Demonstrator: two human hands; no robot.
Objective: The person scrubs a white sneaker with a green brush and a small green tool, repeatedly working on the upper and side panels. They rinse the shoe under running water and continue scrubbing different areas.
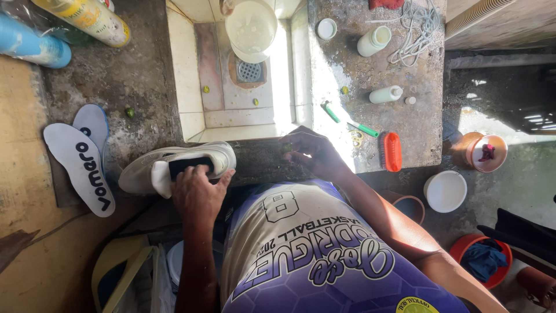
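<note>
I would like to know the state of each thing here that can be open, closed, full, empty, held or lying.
White shoe: on its side, insoles out, held by left hand.
Two insoles: lying flat on the ledge.
Right hand: resting on the sink edge, holding nothing clear.
Bucket: in the sink, holding water.
White bottle: uncapped.
Orange brush: lying unused.
</note>
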